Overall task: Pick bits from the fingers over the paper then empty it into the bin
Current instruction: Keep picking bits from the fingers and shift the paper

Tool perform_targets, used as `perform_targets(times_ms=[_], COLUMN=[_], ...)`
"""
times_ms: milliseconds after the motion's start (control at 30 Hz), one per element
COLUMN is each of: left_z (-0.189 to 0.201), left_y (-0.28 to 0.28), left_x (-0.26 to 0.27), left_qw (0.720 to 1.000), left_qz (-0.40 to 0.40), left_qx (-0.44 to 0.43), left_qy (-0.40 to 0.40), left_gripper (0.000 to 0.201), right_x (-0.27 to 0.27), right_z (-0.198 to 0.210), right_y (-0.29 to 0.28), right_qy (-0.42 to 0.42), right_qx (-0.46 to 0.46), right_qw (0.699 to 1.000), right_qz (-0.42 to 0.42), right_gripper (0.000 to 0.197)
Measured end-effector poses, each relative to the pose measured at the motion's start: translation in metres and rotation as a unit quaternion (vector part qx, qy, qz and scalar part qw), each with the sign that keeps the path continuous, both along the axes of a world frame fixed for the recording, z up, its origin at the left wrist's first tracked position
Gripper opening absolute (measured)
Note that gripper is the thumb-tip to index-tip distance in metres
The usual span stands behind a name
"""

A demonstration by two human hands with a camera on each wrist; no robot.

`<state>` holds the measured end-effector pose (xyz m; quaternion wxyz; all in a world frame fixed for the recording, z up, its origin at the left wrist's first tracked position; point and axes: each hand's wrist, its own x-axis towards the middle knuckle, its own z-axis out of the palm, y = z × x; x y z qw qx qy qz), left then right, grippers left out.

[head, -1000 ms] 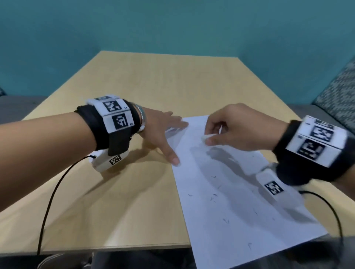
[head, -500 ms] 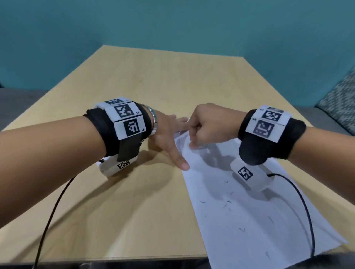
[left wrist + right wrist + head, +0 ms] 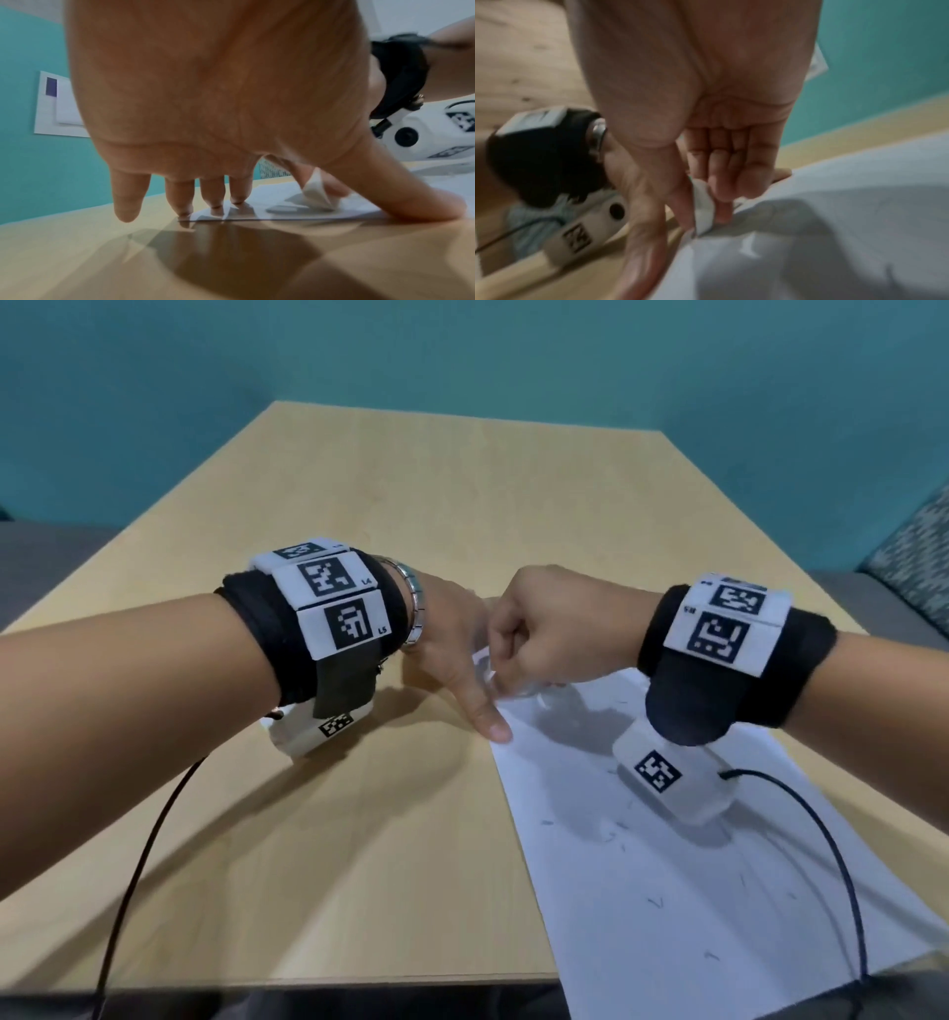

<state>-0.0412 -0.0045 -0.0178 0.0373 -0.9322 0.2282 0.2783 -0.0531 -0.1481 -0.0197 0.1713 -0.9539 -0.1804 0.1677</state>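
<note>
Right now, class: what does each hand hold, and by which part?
The right hand pinches the paper by its far left corner; the left hand only presses it flat.

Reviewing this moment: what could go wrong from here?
The white paper sheet overhangs the wooden table's near edge, so the small dark bits could slide off when it is lifted. The right hand pinches only the sheet's far corner, a grip that may tip it. The left hand still presses that corner, risking a tear.
</note>
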Motion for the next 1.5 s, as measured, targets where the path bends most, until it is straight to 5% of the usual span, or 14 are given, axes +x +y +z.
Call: perform_targets(times_ms=[167,267,400,567,633,700,833,933,1100,1233,1367,1500], left_z=[0.001,0.001,0.003,0.000,-0.004,-0.005,-0.007,-0.012,-0.016,-0.017,-0.011,-0.013], left_y=[0.000,-0.001,-0.001,-0.001,0.000,0.001,0.004,0.004,0.005,0.004,0.001,0.002], left_x=[-0.003,-0.001,-0.002,0.003,0.007,0.009,0.013,0.019,0.022,0.022,0.019,0.018], left_qw=[1.000,1.000,0.999,0.998,0.996,0.996,0.997,0.993,0.992,0.994,0.993,0.993], left_qz=[-0.023,0.010,-0.040,-0.054,-0.088,-0.086,-0.081,-0.109,-0.126,-0.106,-0.108,-0.115], left_qx=[0.005,-0.018,0.007,0.001,0.029,0.038,0.000,0.033,0.002,0.002,-0.038,0.000], left_qy=[-0.009,-0.003,-0.002,-0.014,-0.010,-0.006,0.005,-0.004,-0.012,0.006,0.015,-0.005], left_gripper=[0.116,0.070,0.116,0.083,0.115,0.124,0.087,0.131,0.107,0.132,0.052,0.128], right_x=[0.015,-0.002,0.017,0.005,0.018,0.024,0.013,0.032,0.013,0.034,0.004,0.026], right_z=[0.006,-0.002,0.005,-0.001,0.005,0.006,0.001,0.007,-0.003,0.001,-0.002,-0.001], right_y=[-0.011,0.003,-0.015,-0.002,-0.011,-0.015,-0.001,-0.016,-0.007,-0.024,-0.009,-0.024], right_qy=[-0.062,-0.005,-0.018,0.007,-0.002,-0.011,0.035,-0.004,0.035,-0.015,0.040,-0.002], right_qx=[-0.023,0.000,-0.004,-0.004,-0.007,-0.003,0.000,-0.008,0.016,0.019,0.031,0.047], right_qw=[0.996,1.000,0.999,1.000,1.000,0.999,0.998,1.000,0.998,1.000,0.997,0.999], right_qz=[-0.054,0.016,-0.033,0.030,-0.011,-0.031,0.049,-0.014,0.058,-0.013,0.063,-0.024], right_gripper=[0.013,0.013,0.013,0.012,0.012,0.014,0.012,0.013,0.012,0.010,0.014,0.010])
